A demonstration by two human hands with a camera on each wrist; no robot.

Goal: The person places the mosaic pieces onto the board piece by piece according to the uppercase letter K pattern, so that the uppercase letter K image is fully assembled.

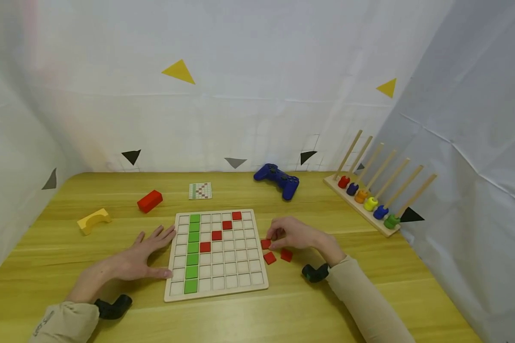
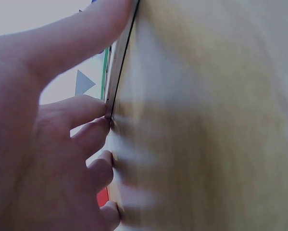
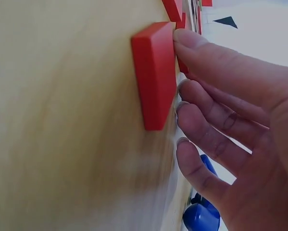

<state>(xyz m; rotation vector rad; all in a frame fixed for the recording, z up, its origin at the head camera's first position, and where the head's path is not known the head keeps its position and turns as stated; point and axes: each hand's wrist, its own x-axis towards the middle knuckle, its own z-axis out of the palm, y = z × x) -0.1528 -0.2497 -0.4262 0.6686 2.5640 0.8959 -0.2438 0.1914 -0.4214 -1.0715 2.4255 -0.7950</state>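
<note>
A square wooden grid board (image 1: 243, 268) lies on the table, with a column of green tiles (image 1: 192, 247) near its left side and a diagonal of red tiles (image 1: 216, 236) rising to the right. My left hand (image 1: 133, 257) is spread flat, thumb and fingertips touching the board's left edge. Right of the board, my right hand (image 1: 293, 232) pinches a red tile (image 1: 265, 244) between thumb and index finger, down at the table. Two loose red tiles lie close by, one nearer the board (image 1: 269, 258) and one under the hand (image 1: 286, 255).
Behind the board lies a small pattern card (image 1: 200, 191), with a blue game controller (image 1: 276, 180) to its right. A red block (image 1: 150, 201) and a yellow arch block (image 1: 94, 220) sit at left. A wooden peg stand (image 1: 360, 209) with coloured beads occupies the right side.
</note>
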